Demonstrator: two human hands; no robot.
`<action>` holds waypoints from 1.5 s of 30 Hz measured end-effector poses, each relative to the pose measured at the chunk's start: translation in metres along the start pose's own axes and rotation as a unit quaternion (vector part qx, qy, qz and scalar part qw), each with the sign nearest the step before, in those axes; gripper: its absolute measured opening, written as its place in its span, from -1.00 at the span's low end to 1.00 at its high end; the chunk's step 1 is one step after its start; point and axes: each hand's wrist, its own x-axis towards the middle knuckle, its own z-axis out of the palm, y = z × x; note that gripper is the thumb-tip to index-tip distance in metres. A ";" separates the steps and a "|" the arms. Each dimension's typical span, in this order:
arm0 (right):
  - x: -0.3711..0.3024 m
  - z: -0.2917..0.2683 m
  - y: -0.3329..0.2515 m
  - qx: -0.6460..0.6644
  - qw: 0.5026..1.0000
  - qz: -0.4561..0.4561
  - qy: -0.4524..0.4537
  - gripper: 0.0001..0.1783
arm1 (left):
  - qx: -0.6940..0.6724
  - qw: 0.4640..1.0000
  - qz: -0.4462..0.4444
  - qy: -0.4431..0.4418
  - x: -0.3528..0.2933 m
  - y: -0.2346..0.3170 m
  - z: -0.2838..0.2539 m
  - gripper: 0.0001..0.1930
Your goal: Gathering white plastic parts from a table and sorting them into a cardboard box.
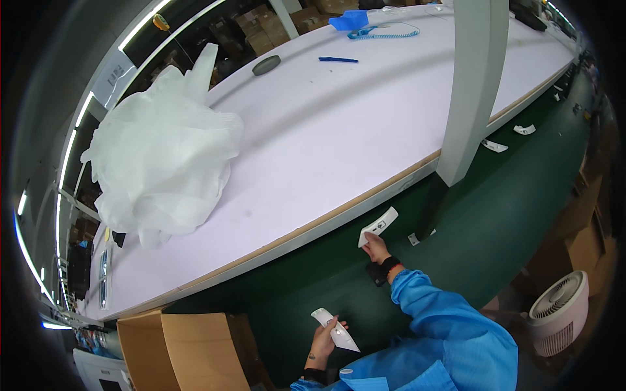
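Observation:
My left hand (321, 343) is closed around a white curved plastic part (342, 337), low in the view near my body. Farther forward and to the right, my right hand (376, 249) grips the lower end of another white curved plastic part (381, 225), which has small dark marks on its face. Both hands are over a green belt-like surface (482, 215). Just below my right wrist, a small black object (376, 274) shows; its kind is unclear. A small white piece (413, 240) lies to the right of that hand, by the foot of the post.
More white parts (495, 146) (524, 130) lie along the green surface. A grey post (475, 85) rises at the white table's (339, 163) edge. White foam sheeting (166, 156), a blue pen (338, 60) and a coiled blue cord (391, 34) are on the table. Nearby are a cardboard box (202, 348) and white fan (559, 309).

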 end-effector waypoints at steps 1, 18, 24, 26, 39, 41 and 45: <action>0.003 -0.007 0.006 -0.001 1.000 -0.003 -0.002 -0.54 | -0.038 0.999 -0.009 0.009 -0.002 0.000 0.001 -0.63; -0.276 0.046 0.019 -0.615 0.639 -0.320 -0.333 -0.20 | -0.160 0.972 0.170 -0.024 0.026 0.009 0.057 -0.50; -0.317 0.055 -0.005 -0.574 0.678 -0.211 -0.408 0.02 | -0.053 0.973 0.213 -0.071 -0.017 0.026 0.066 -0.37; -0.327 0.059 -0.007 -0.558 0.689 -0.230 -0.401 -0.04 | -0.036 0.968 0.238 -0.075 -0.030 0.029 0.068 -0.33; -0.332 0.030 -0.001 -0.292 0.930 -0.032 -0.223 -0.54 | -0.011 0.949 0.293 -0.111 -0.034 0.018 0.098 -0.66; -0.333 0.029 -0.006 -0.300 0.927 -0.048 -0.220 -0.52 | -0.015 0.950 0.285 -0.124 -0.032 0.018 0.104 -0.66; -0.334 0.033 -0.022 -0.399 0.893 -0.051 -0.200 -0.51 | -0.043 0.946 0.295 -0.126 -0.031 0.024 0.112 -0.62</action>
